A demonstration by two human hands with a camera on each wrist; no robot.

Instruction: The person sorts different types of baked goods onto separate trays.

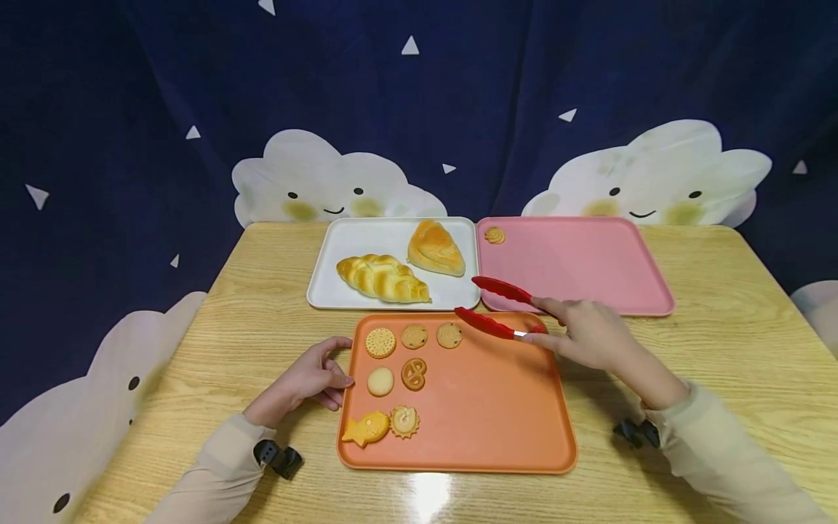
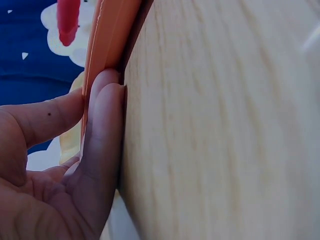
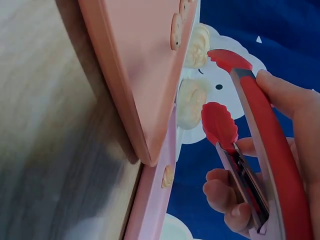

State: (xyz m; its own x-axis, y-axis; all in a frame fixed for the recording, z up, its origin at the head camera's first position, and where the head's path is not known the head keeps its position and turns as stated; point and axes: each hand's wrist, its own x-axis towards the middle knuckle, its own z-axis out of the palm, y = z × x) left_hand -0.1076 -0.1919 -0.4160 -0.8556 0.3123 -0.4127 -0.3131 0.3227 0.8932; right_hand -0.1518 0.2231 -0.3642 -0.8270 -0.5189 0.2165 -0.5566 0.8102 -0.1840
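My left hand [image 1: 313,376] holds the left rim of the orange tray [image 1: 497,407]; in the left wrist view its thumb [image 2: 55,116] lies against the rim and its fingers against the outer wall. On that tray's left part lie a round ridged cracker [image 1: 380,343], two speckled cookies, a plain round cookie [image 1: 380,381], a pretzel [image 1: 414,374], a fish-shaped cookie [image 1: 366,429] and a scalloped tart [image 1: 404,421]. My right hand [image 1: 592,335] grips red-tipped tongs [image 1: 487,324] above the tray's far right part. The tongs' tips stand apart, nothing between them.
Behind, a white tray [image 1: 327,287] carries a braided bread [image 1: 382,278] and a triangular pastry [image 1: 435,249]. Right beside it, a pink tray [image 1: 576,258] has one swirled cookie [image 1: 495,235] in its far left corner. All stand on a wooden table [image 1: 275,291] before a dark blue curtain.
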